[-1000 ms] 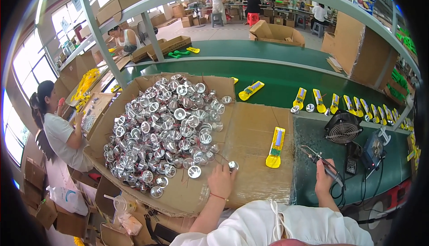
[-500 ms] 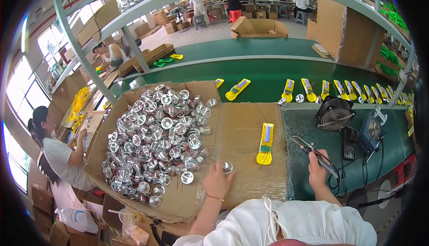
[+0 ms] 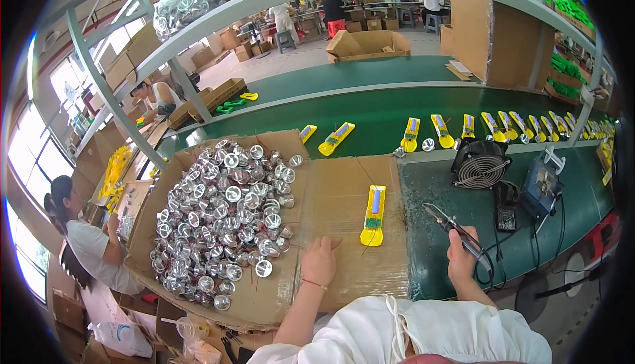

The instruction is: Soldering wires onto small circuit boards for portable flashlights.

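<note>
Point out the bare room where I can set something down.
Two free patches: the cardboard sheet below the yellow piece, right of the left hand; and the green worktop between that sheet and the black fan, above the tool in the right hand. Crowded: the heap of silver cups.

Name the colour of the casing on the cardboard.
The casing is yellow, clearest in the head view.

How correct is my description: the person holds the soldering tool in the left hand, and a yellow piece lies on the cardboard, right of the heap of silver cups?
Wrong hand: the head view shows the soldering tool in the right hand. A yellow piece does lie on the cardboard, right of the heap of silver cups.
</note>
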